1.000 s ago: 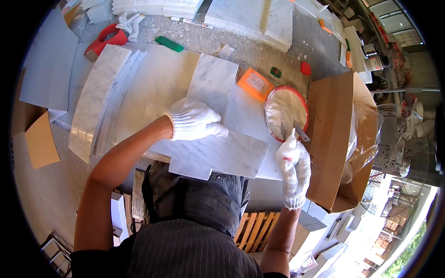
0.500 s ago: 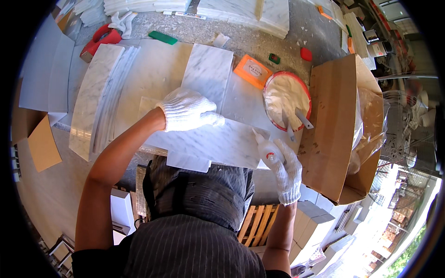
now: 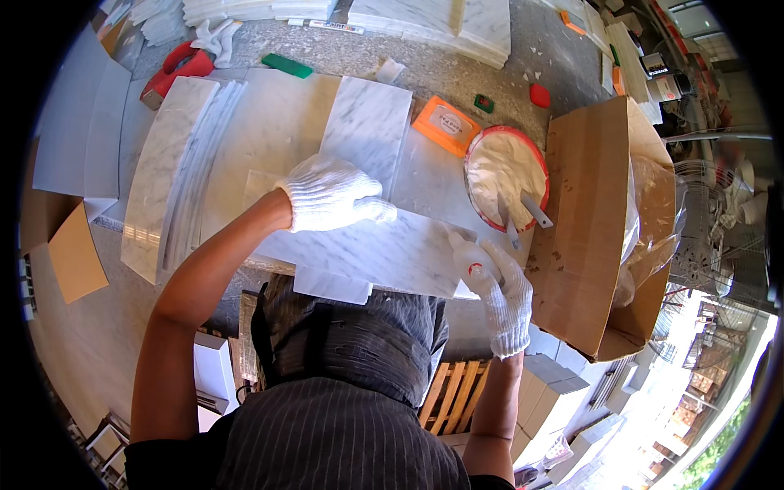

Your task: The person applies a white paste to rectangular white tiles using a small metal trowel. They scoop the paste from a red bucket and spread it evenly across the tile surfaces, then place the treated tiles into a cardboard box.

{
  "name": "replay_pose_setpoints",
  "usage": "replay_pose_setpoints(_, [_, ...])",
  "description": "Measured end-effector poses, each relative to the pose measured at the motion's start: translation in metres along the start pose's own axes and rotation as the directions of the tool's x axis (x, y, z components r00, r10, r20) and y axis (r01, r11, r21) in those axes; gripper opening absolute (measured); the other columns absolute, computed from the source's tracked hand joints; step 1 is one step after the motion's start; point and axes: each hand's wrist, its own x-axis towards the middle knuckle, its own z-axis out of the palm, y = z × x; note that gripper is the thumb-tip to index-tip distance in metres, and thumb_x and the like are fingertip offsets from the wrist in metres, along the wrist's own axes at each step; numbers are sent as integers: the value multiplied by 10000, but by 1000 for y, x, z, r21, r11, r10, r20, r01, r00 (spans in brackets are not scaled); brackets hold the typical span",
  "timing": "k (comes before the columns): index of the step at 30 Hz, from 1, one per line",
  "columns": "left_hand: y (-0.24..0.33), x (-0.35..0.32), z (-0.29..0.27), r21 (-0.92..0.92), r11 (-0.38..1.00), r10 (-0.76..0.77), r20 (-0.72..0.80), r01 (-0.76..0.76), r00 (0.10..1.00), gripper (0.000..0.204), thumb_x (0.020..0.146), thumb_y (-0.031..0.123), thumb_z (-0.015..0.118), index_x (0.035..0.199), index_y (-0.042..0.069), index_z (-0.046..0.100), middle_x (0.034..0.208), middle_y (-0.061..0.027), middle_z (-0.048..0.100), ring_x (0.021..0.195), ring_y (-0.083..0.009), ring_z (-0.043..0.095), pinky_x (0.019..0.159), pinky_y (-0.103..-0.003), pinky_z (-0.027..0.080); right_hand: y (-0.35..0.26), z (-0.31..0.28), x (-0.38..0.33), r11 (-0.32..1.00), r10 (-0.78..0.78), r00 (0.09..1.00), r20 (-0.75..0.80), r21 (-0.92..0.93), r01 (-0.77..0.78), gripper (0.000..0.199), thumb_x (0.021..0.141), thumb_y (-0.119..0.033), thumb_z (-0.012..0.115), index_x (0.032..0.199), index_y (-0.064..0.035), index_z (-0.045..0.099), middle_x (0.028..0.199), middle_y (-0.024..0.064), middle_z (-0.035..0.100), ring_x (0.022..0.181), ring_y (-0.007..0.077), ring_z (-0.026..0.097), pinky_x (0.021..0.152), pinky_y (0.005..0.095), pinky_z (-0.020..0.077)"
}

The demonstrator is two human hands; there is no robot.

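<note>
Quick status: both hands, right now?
Left hand, white-gloved: on the rectangular grey-veined white marble slab; grip closed or not, cannot tell.
Right hand, white-gloved: closed, holding a white plastic squeeze bottle.

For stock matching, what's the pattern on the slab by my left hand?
The slab is white, veined grey; head view.

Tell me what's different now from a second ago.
The right hand has moved left, away from the front edge of the tub, bringing the white bottle to the right end of the long marble strip. The bottle's nozzle now tilts to the left. Nothing was visibly taken up or let go. The left hand stayed on the strip.
</note>
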Motion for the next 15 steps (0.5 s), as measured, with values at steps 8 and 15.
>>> replay_pose_setpoints(8, [-1, -1, 0, 64, 997, 33, -29, -31, 999, 449, 958, 494, 569, 857, 77, 700, 721, -193, 644, 713, -394, 637, 698, -491, 489, -2, 0, 1, 999, 29, 1000, -1, 45, -29, 465, 882, -195, 749, 1283, 17, 646, 1158, 166, 683, 1012, 184, 648, 881, 318, 524])
replay_pose_setpoints(15, [-3, -1, 3, 65, 997, 35, -39, -32, 999, 446, 958, 492, 570, 852, 79, 702, 727, -192, 651, 719, -395, 642, 702, -491, 490, -5, -1, 2, 999, 3, 1000, 13, -44, -3, 481, 898, -246, 675, 1301, 15, 637, 1170, 152, 676, 1000, 169, 637, 849, 300, 528])
